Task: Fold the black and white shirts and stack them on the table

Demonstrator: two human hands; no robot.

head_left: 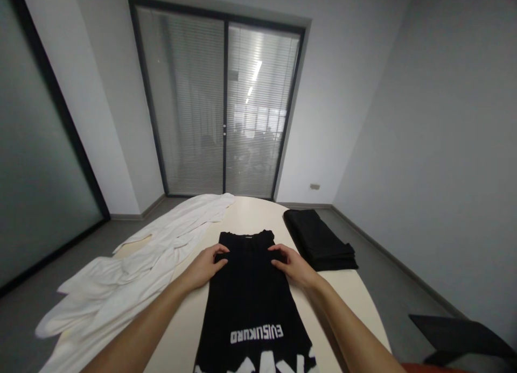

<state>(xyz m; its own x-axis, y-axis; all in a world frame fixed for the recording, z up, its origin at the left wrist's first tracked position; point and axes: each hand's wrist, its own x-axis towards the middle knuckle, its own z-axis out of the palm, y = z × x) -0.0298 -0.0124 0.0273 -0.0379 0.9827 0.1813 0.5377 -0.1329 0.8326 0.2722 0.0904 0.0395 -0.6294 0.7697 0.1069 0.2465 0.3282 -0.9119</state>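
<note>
A black garment (250, 292), folded into a long narrow shape, lies in front of me with white lettering and a larger white print at its near end. Whether it is a shirt or something else I cannot tell. My left hand (205, 265) grips its left edge near the far end, thumb and fingers curled on the fabric. Opposite it, my right hand (294, 264) pinches the right edge at about the same height. The far edge is slightly ruffled, with a small pale label at its middle.
White clothing (133, 281) is spread along the left side of the pale round-edged table (254, 211), hanging over the edge. A folded black cloth stack (319, 241) lies at the right edge. A black chair part (464, 335) stands at lower right.
</note>
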